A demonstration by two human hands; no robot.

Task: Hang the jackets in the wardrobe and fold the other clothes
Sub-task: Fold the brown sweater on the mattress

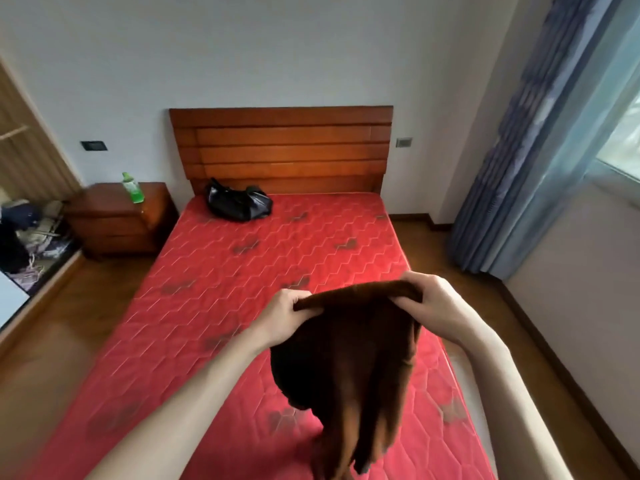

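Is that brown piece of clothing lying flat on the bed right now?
No, the brown garment hangs in the air above the red mattress, gripped at its top edge by the left hand and right hand.

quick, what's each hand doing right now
Left hand: closed, gripping the brown garment by its top edge.
Right hand: closed, gripping the same edge.

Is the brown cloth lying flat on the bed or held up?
Held up: both hands grip its top edge; the cloth hangs.
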